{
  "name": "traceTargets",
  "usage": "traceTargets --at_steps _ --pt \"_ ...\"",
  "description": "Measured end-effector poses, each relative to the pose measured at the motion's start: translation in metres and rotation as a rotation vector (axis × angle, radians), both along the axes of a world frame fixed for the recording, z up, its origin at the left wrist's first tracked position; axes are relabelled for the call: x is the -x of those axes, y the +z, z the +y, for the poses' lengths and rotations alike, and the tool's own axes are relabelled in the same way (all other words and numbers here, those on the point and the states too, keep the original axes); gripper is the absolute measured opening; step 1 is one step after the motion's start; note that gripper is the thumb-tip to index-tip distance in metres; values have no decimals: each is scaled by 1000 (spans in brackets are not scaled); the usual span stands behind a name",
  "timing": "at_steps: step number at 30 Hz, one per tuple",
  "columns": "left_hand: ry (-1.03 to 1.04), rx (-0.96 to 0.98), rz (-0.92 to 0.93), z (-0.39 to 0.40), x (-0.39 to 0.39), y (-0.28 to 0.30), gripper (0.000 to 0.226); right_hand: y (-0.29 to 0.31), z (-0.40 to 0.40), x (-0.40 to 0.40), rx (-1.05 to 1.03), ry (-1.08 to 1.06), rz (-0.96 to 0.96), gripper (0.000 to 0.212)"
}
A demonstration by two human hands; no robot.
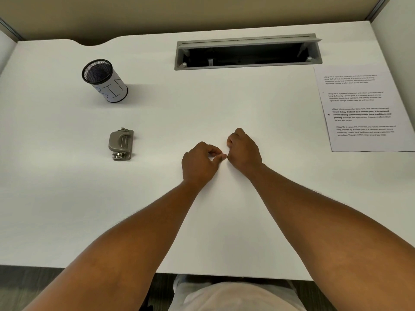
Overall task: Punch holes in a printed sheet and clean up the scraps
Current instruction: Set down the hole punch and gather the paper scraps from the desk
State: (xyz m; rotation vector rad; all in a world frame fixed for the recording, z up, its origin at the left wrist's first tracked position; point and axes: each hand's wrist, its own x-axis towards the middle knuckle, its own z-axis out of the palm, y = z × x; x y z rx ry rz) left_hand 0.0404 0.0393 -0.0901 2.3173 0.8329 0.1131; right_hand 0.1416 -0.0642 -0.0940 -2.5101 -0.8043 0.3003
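The printed sheet [361,108] lies flat at the right edge of the white desk [202,104], with small dark holes along its left margin. A grey metal hole punch [121,144] sits on the left of the desk. Behind it stands a black mesh cup wrapped in paper lettered "BIN" [104,81]. My left hand [199,163] and my right hand [243,149] rest close together on the desk's middle. The left thumb and forefinger are pinched together, and the right hand's fingers are curled under. No scraps show; whether either hand holds any is hidden.
An open grey cable tray [247,52] is sunk into the back of the desk. Partition walls close off the back and both sides. The desk's front edge runs just before my lap.
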Motion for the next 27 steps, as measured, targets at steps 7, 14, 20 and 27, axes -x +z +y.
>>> traceTargets --at_steps 7,14,20,27 --pt "-18 -62 38 -4 -3 6 18 -1 0 0 -10 -6 -10 10" --pt "-25 -130 66 -12 -4 7 19 -1 0 0 -15 -11 -4 12" --pt "-11 -165 134 -16 -11 8 19 -2 1 1 -20 -14 -5 12" --pt "-46 -148 209 -19 -20 11 11 -3 0 3 -21 -23 -7 13"
